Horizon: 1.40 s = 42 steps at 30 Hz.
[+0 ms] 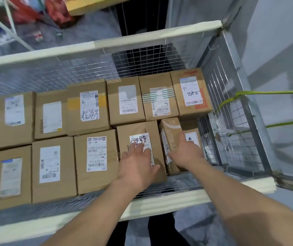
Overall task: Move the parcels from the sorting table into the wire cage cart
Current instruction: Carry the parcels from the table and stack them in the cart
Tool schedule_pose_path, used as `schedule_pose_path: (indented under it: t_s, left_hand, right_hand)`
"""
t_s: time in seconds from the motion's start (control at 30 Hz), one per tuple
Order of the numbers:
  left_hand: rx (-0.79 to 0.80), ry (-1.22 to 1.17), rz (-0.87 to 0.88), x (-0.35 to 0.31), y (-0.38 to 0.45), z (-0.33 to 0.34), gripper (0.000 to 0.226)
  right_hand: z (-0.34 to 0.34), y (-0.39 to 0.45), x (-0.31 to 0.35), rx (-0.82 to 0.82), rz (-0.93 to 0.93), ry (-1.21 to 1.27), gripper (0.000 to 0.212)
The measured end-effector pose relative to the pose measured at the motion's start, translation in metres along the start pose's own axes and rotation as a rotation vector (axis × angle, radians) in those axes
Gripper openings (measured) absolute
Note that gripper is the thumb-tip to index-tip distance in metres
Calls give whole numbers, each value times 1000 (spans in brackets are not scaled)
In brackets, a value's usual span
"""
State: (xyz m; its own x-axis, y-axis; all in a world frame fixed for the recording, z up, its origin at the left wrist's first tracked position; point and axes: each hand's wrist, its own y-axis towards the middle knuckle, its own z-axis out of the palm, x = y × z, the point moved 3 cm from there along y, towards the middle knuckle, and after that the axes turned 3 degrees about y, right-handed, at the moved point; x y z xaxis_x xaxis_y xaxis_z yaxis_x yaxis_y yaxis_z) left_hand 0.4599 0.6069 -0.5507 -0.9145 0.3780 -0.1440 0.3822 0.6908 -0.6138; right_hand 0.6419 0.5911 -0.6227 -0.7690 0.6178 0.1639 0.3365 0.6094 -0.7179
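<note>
Over the near rail of the wire cage cart point(160, 201), the left hand point(138, 164) lies flat, fingers straight, on a labelled parcel point(138, 139), while the right hand point(186, 151), fingers spread, steadies the tilted parcel point(170, 132) toward the near right corner, apparently squaring both into the row.

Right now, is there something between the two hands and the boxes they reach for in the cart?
Nothing visible. The left hand already rests flat on the box with the scribbled label, and the right hand touches the narrow box beside it. Both boxes already sit inside the cart, near its right wall.
</note>
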Motion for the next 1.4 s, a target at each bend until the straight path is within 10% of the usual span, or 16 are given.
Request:
schedule_pose_path:
  t_s: [0.2, 0.5, 1.07, 1.4]
  left_hand:
    - [-4, -16, -7, 12, 4, 14, 59]
    - [-34, -10, -12, 26, 8, 22, 60]
    - [-56, 64, 3, 31, -13, -31, 59]
    - [-52, 134, 102, 14, -54, -102, 62]
  right_hand:
    - [23, 19, 6, 68, -25, -9, 77]
    - [45, 26, 10, 171, -105, -73, 116]
    - [20, -2, 4, 218, -233, -81, 100]
    - [-55, -105, 32, -22, -285, 65, 75]
